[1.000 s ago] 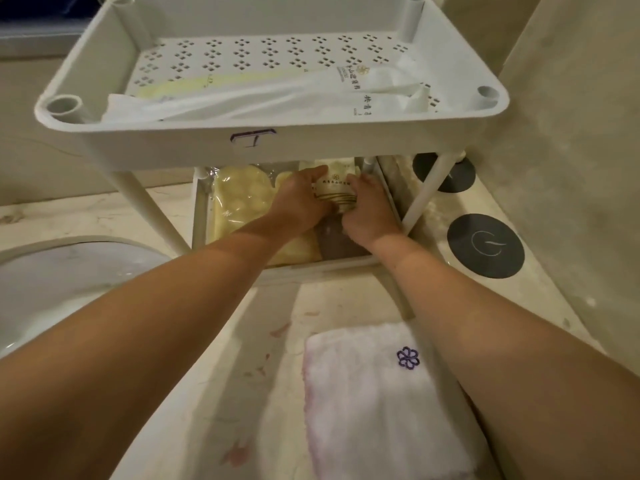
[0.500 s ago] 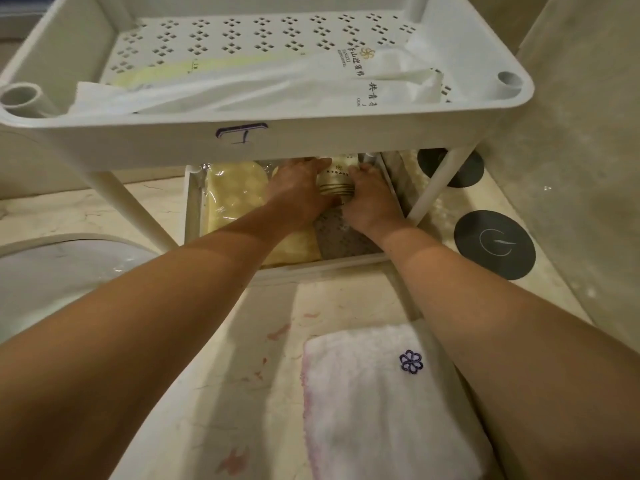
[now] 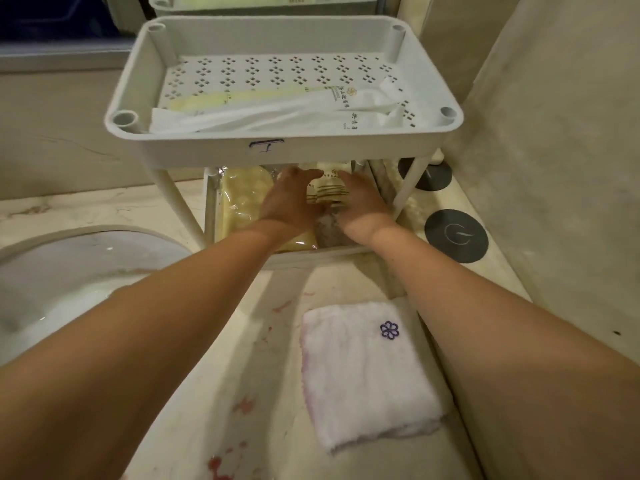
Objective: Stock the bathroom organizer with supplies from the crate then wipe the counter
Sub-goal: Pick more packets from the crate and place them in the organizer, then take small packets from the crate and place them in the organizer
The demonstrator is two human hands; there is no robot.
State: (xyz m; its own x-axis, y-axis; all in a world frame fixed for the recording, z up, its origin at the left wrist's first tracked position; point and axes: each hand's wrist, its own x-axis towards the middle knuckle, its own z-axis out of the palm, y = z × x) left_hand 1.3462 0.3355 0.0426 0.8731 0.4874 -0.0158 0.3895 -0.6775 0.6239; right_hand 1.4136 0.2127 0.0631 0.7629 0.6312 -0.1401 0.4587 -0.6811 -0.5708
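A white two-tier organizer [image 3: 298, 152] stands on the marble counter [image 3: 194, 410]. Its top tray holds white and pale-yellow sachets [image 3: 277, 112]. Both my hands reach into the lower tray. My left hand [image 3: 289, 199] and my right hand [image 3: 360, 199] lie with straight fingers on either side of a cream striped packet [image 3: 329, 192], touching it. A clear bag of yellowish items [image 3: 242, 199] lies in the lower tray, left of my left hand. A folded white towel [image 3: 367, 372] with a purple flower lies on the counter near me.
A white sink basin [image 3: 62, 282] sits at the left. Two dark round coasters [image 3: 456, 235] lie on the counter right of the organizer, beside the wall [image 3: 554, 168]. Red stains [image 3: 242, 405] mark the counter near the towel. A mirror edge runs behind the organizer.
My fingers have straightened and loosened round the cream packet, which stays in the lower tray. The camera has pulled back and up, so more of the top tray shows.
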